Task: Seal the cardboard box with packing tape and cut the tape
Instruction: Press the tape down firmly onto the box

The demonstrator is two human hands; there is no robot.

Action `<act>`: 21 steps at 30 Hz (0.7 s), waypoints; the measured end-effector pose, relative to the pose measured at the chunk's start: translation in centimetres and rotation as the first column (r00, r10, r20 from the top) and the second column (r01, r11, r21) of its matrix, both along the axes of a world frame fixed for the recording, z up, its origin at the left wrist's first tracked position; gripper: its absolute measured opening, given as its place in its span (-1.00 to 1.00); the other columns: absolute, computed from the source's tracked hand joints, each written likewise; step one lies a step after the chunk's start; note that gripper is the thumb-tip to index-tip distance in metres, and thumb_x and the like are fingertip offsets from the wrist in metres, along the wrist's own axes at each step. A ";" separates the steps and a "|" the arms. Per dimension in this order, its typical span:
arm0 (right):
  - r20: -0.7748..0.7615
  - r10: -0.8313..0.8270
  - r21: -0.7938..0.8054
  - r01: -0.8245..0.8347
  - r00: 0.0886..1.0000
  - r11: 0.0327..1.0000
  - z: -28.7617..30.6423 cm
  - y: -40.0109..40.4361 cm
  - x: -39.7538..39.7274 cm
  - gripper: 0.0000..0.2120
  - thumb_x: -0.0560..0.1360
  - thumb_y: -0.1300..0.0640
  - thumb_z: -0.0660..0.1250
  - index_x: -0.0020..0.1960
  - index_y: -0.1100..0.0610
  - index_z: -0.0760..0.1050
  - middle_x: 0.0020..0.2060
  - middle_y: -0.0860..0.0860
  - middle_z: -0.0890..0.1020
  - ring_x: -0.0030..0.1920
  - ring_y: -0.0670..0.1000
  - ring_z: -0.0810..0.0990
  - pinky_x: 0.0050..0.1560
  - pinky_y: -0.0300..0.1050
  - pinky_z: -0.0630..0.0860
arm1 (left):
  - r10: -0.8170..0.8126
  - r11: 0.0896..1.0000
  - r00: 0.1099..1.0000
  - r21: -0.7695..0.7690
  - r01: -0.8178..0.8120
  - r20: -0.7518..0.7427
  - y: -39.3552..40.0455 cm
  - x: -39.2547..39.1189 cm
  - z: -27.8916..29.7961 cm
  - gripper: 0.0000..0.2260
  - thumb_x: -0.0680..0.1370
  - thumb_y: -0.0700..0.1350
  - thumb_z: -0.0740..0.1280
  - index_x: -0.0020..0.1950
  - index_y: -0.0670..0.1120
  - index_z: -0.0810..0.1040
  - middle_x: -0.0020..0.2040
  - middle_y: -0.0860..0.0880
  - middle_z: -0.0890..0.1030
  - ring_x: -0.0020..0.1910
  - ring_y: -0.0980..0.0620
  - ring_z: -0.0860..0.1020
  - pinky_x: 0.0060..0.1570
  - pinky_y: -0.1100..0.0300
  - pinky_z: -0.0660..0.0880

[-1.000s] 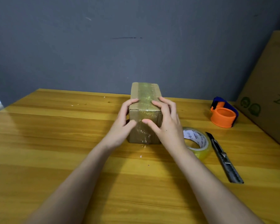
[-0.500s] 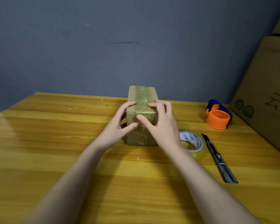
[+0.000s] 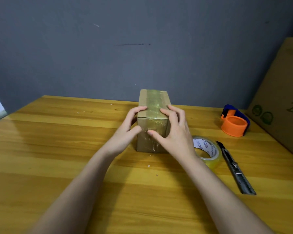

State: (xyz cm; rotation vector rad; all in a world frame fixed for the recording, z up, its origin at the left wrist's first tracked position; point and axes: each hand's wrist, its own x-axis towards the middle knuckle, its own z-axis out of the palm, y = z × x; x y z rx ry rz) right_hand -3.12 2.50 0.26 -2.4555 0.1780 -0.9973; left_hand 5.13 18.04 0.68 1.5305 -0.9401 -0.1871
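Observation:
A small brown cardboard box (image 3: 153, 100) stands in the middle of the wooden table (image 3: 57, 149), with a strip of clear tape running along its top and down its near face. My left hand (image 3: 125, 132) clasps the box's left near corner, thumb on the front face. My right hand (image 3: 174, 132) holds the right near corner, thumb pressed on the taped front, fingers on top. A roll of clear packing tape (image 3: 208, 152) lies flat just right of my right wrist. A utility knife (image 3: 235, 168) lies beside the roll.
An orange and blue tape dispenser (image 3: 234, 123) sits at the back right. A large cardboard carton (image 3: 281, 98) leans at the right edge. A grey wall stands behind the table. Small white crumbs dot the wood.
My right thumb has slid down the taped front face of the box. The view has tilted up slightly; the box, the roll and the knife stay in place.

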 end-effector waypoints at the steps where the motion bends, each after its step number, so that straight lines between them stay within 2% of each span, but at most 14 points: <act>1: 0.007 0.019 0.023 -0.019 1.000 1.000 0.1 -0.1 -0.2 -0.40 0.37 -0.28 0.30 0.33 -0.04 0.35 0.34 -0.06 0.30 0.35 -0.01 0.37 0.27 -0.05 0.39 | 0.027 0.999 1.000 -0.024 -0.027 -0.013 -0.2 -0.2 0.1 -0.60 0.49 -0.14 0.22 0.29 0.15 0.35 0.22 0.29 0.45 0.20 0.31 0.46 0.09 0.40 0.43; 3: 0.026 0.032 0.075 -0.034 0.999 0.997 0.3 0.0 -0.3 -0.46 0.43 -0.31 0.15 0.30 -0.05 0.38 0.33 -0.08 0.33 0.33 -0.02 0.39 0.25 -0.04 0.41 | 0.107 0.993 0.994 -0.048 -0.108 -0.027 -0.8 -0.3 0.1 -0.70 0.49 0.06 0.27 0.22 0.19 0.39 0.21 0.23 0.49 0.20 0.19 0.50 0.14 0.27 0.48; 6: 0.065 -0.021 0.068 0.017 0.998 0.998 0.3 0.4 0.0 -0.50 0.46 -0.29 0.14 0.27 -0.02 0.42 0.29 -0.05 0.37 0.29 0.01 0.42 0.21 -0.05 0.43 | 0.267 0.964 0.963 -0.009 -0.267 0.041 -1.6 0.0 -0.5 -0.66 0.41 0.29 0.31 0.15 0.29 0.41 0.24 0.18 0.52 0.28 0.08 0.48 0.27 -0.08 0.45; 10: 0.085 -0.029 0.072 0.023 0.996 0.997 0.0 0.5 0.3 -0.53 0.46 -0.24 0.21 0.25 0.01 0.44 0.28 -0.02 0.39 0.28 0.04 0.43 0.21 -0.05 0.44 | 0.317 0.948 0.945 -0.010 -0.318 0.079 -1.8 0.1 -0.8 -0.61 0.38 0.36 0.29 0.16 0.32 0.40 0.25 0.15 0.51 0.28 0.07 0.48 0.25 -0.12 0.45; 15: 0.053 -0.013 -0.008 0.013 0.998 1.000 -0.1 0.0 0.1 -0.44 0.41 -0.26 0.25 0.30 0.03 0.41 0.30 0.01 0.38 0.30 0.07 0.43 0.23 0.00 0.43 | 0.248 0.969 0.963 -0.014 -0.248 0.101 -1.1 0.3 -0.9 -0.59 0.41 0.20 0.36 0.24 0.27 0.40 0.27 0.21 0.47 0.26 0.07 0.49 0.21 -0.12 0.50; 19: 0.012 0.010 -0.030 -0.010 1.000 0.999 0.0 -0.4 -0.2 -0.41 0.39 -0.20 0.37 0.34 0.02 0.37 0.34 0.00 0.35 0.33 0.06 0.39 0.27 0.01 0.39 | 0.176 0.984 0.980 -0.002 -0.176 0.091 -0.6 0.3 -0.7 -0.54 0.40 0.09 0.42 0.27 0.22 0.40 0.22 0.35 0.45 0.24 0.13 0.50 0.19 -0.05 0.53; 21: -0.006 0.017 -0.057 -0.017 1.000 0.998 0.1 -0.5 -0.4 -0.36 0.36 -0.19 0.42 0.36 0.00 0.35 0.35 -0.02 0.33 0.35 0.05 0.38 0.28 0.00 0.39 | 0.143 0.989 0.986 0.017 -0.144 0.083 -0.4 0.5 -0.7 -0.50 0.42 -0.02 0.46 0.30 0.20 0.38 0.25 0.33 0.44 0.27 0.12 0.49 0.20 -0.07 0.53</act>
